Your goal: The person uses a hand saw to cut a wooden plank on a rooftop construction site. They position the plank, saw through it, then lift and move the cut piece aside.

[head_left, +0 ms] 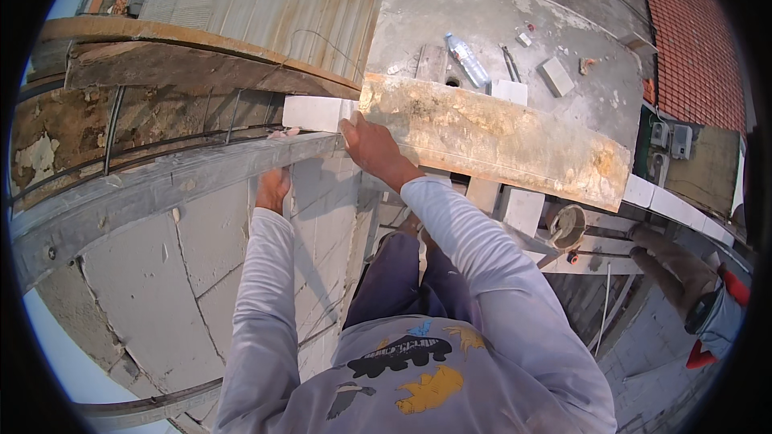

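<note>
A white block (316, 113) sits at the far side of a long grey beam (165, 176), against the end of a weathered board (498, 140). My right hand (371, 148) grips the block's right end, fingers closed over it. My left hand (273, 189) is under the beam, partly hidden by it; its curled fingertips show above the beam along the block's lower edge, so what it grips is unclear. A wooden plank (185, 64) and thin steel bars (112, 132) run behind the beam.
A concrete slab (498, 8) holds a plastic bottle (466, 58), dark tool (511, 64) and loose block (555, 77). A bucket (567, 227) stands right. Below right, another person (683, 281) is partly visible. A block wall (137, 289) drops below the beam; my feet are near openings.
</note>
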Motion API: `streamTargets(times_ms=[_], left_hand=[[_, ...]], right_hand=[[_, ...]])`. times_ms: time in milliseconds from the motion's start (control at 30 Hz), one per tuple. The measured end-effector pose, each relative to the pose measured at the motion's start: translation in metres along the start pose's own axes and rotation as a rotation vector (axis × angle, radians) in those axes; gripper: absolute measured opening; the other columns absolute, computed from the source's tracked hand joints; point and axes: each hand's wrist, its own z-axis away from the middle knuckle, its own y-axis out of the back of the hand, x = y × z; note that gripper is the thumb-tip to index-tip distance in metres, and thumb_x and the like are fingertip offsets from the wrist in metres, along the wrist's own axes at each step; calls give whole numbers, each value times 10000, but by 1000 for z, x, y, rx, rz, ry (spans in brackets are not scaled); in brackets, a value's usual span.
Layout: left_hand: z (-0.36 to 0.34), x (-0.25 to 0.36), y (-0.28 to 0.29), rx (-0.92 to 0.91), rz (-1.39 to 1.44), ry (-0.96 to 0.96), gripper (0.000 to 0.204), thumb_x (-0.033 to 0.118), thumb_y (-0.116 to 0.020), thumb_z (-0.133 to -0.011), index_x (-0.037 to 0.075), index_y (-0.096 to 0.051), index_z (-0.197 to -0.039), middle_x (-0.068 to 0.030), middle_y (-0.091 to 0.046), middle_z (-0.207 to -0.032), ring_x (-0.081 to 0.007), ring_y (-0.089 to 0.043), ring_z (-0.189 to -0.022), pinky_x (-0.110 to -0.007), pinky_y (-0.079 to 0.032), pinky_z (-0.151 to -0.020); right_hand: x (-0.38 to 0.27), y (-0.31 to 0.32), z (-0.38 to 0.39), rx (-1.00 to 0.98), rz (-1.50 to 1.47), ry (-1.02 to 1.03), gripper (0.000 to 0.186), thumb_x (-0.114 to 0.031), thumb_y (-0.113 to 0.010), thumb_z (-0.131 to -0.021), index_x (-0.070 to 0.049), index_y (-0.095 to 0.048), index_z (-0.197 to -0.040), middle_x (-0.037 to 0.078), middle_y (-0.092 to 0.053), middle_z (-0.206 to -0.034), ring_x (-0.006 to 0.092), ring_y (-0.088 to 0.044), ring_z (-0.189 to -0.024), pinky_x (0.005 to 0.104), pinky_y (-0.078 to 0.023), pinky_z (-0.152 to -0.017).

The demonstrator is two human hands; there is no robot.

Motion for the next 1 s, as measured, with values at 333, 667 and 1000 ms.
streamTargets(times_ms=[333, 667, 1000], left_hand=[[-3, -20, -2, -107, 332, -13, 122, 181, -675, -1063, 83, -659, -1134, -160, -700, -1263, -319, -639, -1276, -454, -501, -1141], [-6, 5, -30, -41, -473, -428, 257, 307, -538, -1151, 59, -562, -1085, -144, -721, -1211, -248, -647, -1262, -424, -443, -1171], [-9, 24, -37, -252, -354, -300, 283, 344, -503, -1168, 80, -547, -1075, -207, -790, -1161, -284, -564, -1417, -456, -365, -1241]], right_hand=[[-3, 3, -15, -145, -65, -96, 91, -70, -605, -953, -4, -654, -992, 239, -689, -1026, 419, -746, -876, 518, -602, -776], [1, 6, -29, -159, -9, -47, 115, -68, -616, -949, -32, -675, -1041, 230, -682, -1079, 396, -750, -948, 495, -614, -786], [-1, 10, -26, -163, -31, -2, 153, -45, -604, -955, -23, -652, -1099, 228, -626, -1197, 403, -732, -1024, 503, -611, -836]])
